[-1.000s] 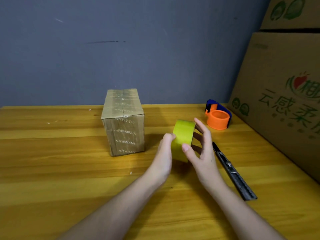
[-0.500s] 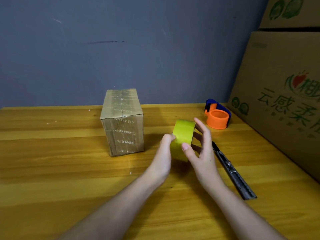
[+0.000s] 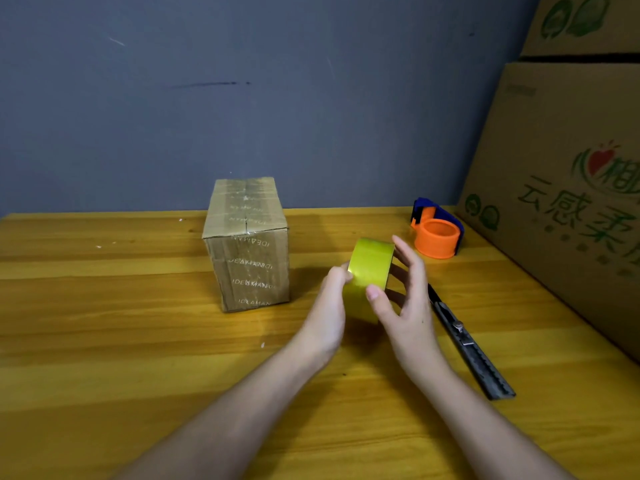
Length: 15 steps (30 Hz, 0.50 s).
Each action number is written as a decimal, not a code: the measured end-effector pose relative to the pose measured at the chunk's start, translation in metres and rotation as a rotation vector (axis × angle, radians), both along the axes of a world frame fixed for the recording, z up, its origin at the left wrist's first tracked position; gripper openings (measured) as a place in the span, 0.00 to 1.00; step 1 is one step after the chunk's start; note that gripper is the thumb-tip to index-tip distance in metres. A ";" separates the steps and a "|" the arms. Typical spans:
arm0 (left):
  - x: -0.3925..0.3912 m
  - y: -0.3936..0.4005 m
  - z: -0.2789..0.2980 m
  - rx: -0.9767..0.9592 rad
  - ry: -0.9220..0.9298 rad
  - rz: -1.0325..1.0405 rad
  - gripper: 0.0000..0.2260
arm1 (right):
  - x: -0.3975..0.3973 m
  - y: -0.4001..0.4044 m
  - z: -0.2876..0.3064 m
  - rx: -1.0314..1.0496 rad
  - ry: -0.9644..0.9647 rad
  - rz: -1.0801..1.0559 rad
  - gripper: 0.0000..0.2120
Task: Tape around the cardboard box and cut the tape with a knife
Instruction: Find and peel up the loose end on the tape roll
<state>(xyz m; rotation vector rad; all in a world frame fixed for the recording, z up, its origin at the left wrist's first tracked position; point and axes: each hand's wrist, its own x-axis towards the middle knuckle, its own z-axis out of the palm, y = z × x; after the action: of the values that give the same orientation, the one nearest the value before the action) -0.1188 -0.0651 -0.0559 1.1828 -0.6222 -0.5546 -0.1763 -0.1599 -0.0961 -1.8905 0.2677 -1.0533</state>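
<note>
A small brown cardboard box (image 3: 247,244) stands upright on the wooden table (image 3: 104,341), its top seam covered in clear printed tape. To its right, both hands hold a yellow-green tape roll (image 3: 370,268) above the table. My left hand (image 3: 329,306) grips the roll's left side. My right hand (image 3: 403,299) holds its right side, thumb on the outer face and fingers behind. A dark utility knife (image 3: 465,344) lies on the table just right of my right hand, pointing away from me.
An orange and blue tape dispenser (image 3: 436,230) sits at the back right of the table. Large printed cardboard cartons (image 3: 561,188) are stacked along the right edge. A grey wall rises behind the table.
Almost nothing has changed: both hands keep hold of the tape roll in the same place, with only a slight shift of the fingers.
</note>
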 end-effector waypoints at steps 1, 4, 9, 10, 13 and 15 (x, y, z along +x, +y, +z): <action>0.000 0.000 0.000 0.000 -0.001 -0.010 0.13 | 0.000 0.000 0.000 -0.001 0.000 -0.001 0.33; 0.000 0.000 0.000 0.013 -0.048 -0.036 0.13 | -0.001 0.000 0.001 0.013 0.000 -0.002 0.33; 0.002 0.000 -0.002 -0.006 0.030 -0.096 0.13 | -0.001 0.001 0.002 0.030 0.010 0.006 0.33; 0.003 -0.001 -0.003 -0.005 0.037 -0.100 0.15 | 0.000 0.001 0.002 0.030 0.012 0.004 0.33; 0.004 -0.003 -0.005 0.007 0.037 -0.054 0.15 | 0.000 0.001 0.002 0.029 0.008 -0.002 0.33; 0.005 -0.002 -0.003 0.023 0.021 -0.072 0.16 | -0.001 0.001 0.002 0.022 0.011 -0.005 0.33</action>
<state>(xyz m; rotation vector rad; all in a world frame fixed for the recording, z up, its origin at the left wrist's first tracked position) -0.1143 -0.0671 -0.0592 1.1785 -0.6445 -0.6361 -0.1774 -0.1585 -0.0939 -1.8771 0.2897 -1.0395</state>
